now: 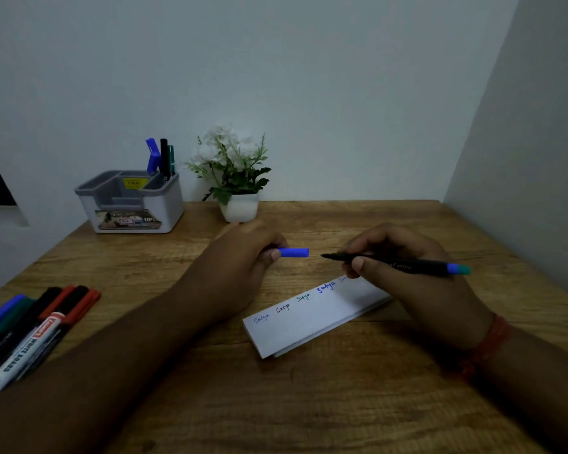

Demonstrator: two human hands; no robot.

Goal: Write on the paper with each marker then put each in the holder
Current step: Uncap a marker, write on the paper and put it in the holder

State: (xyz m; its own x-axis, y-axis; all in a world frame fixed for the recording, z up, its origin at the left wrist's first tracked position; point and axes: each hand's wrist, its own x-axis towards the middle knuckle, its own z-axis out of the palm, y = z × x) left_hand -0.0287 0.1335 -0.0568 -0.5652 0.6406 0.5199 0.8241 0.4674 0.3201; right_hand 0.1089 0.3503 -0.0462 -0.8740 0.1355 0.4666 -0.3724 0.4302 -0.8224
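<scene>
Your right hand (404,267) grips the marker (394,263) lying left-right above the paper (312,316), tip aimed at the blue cap (294,252) pinched in your left hand (243,257), just apart.

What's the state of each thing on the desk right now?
pen: uncapped, held level in the right hand, tip toward the cap
blue cap: off the pen, pinched by the left hand
paper: folded, flat on the desk, several words written along its top edge
holder: upright, three markers standing in its back right compartment
loose markers: capped, lying at the desk's left edge
</scene>
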